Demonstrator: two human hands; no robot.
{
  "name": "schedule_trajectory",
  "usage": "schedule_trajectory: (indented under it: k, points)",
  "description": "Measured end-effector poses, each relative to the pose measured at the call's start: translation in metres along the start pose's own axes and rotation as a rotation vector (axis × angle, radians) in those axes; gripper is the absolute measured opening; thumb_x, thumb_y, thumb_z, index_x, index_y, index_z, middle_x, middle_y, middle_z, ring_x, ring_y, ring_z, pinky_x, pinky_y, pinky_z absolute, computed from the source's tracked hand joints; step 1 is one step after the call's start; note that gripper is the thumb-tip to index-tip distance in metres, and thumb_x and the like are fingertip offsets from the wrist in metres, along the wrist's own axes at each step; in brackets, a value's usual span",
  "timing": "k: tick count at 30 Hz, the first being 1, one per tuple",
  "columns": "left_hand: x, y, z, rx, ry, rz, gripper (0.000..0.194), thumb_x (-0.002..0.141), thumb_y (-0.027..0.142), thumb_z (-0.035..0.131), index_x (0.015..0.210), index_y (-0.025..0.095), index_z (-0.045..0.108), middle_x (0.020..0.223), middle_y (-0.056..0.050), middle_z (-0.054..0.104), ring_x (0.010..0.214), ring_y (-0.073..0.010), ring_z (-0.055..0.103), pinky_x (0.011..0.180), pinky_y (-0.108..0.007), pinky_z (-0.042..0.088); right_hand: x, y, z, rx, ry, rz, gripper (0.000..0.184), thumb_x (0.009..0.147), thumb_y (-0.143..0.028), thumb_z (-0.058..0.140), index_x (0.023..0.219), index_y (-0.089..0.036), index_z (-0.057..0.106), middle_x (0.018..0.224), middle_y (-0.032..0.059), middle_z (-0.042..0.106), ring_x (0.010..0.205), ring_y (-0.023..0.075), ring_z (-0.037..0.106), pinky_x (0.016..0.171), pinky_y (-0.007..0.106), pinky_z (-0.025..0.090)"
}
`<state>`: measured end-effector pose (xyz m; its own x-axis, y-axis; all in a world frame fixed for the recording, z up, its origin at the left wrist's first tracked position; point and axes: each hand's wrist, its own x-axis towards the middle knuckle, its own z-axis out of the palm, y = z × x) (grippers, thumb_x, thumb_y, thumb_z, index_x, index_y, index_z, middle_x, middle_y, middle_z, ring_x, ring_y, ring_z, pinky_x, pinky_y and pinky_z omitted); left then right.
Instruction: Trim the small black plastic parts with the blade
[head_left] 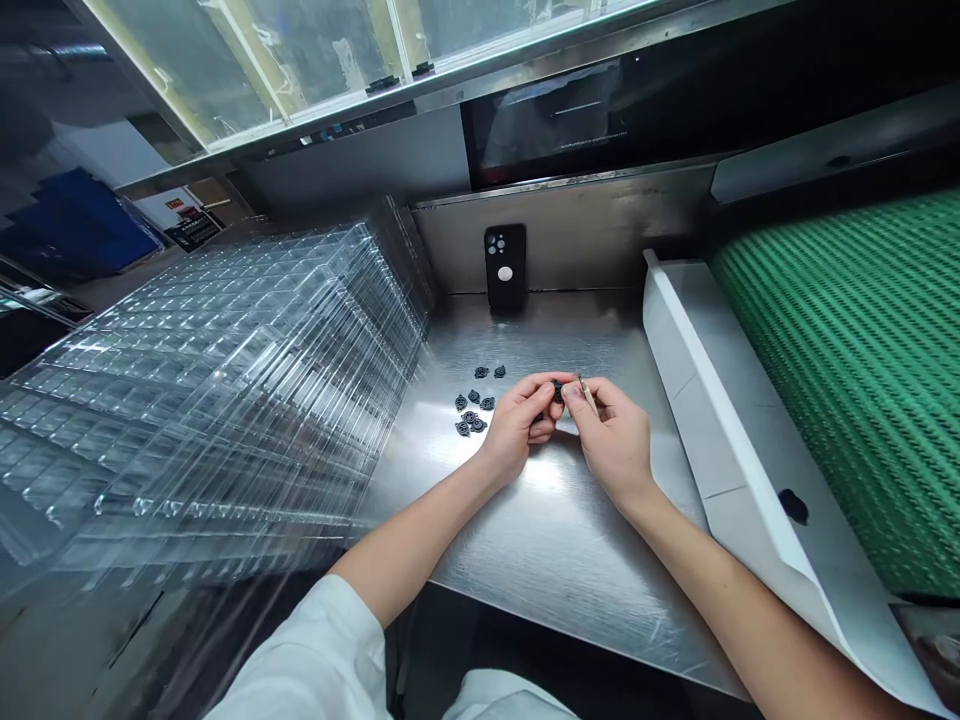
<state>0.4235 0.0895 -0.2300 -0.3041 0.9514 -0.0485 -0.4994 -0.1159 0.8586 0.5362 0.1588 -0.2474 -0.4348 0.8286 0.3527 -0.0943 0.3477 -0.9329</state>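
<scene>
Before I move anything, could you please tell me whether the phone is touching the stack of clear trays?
Apart: the head view shows bare metal wall between the phone and the trays.

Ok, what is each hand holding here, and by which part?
The left hand pinches a small black part at its edge; the right hand grips a slim tool along its shaft, fingers near the tip.
</scene>
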Motion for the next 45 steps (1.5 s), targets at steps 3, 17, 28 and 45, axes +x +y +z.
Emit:
schedule_trajectory:
  k: [3,17,28,45]
  points:
    - [0.002,0.0,0.0,0.042,-0.007,0.009,0.045,0.085,0.051,0.077,0.113,0.017,0.07,0.071,0.005,0.053,0.046,-0.0008,0.028,0.045,-0.017,0.014,0.0,-0.001,0.001,0.042,0.001,0.018,0.03,0.098,-0.046,0.066,0.083,-0.021,0.068,0.075,-0.0005,0.065,0.063,0.0154,0.051,0.06,0.029,0.037]
    - [-0.001,0.006,-0.002,-0.026,-0.054,-0.023,0.042,0.083,0.039,0.077,0.118,0.015,0.072,0.074,0.001,0.056,0.047,-0.0019,0.027,0.046,-0.019,0.014,0.001,-0.006,0.001,0.078,0.024,0.055,0.028,0.093,-0.046,0.068,0.08,-0.021,0.067,0.071,0.0002,0.064,0.06,0.016,0.049,0.058,0.029,0.038]
    - [0.001,0.013,-0.005,-0.123,-0.035,0.025,0.039,0.085,0.04,0.08,0.114,0.017,0.069,0.074,0.004,0.05,0.046,0.0002,0.027,0.044,-0.016,0.014,0.003,0.002,-0.002,-0.166,0.007,-0.097,0.031,0.1,-0.05,0.06,0.092,-0.022,0.071,0.081,0.0017,0.066,0.069,0.019,0.054,0.065,0.032,0.039]
    - [-0.001,0.014,-0.001,-0.095,0.011,0.069,0.042,0.083,0.043,0.082,0.114,0.018,0.069,0.071,0.004,0.052,0.046,-0.0003,0.026,0.044,-0.015,0.017,0.002,0.001,-0.003,-0.336,-0.04,-0.228,0.048,0.109,-0.06,0.049,0.084,-0.023,0.067,0.076,0.0008,0.061,0.068,0.0184,0.053,0.064,0.033,0.036]
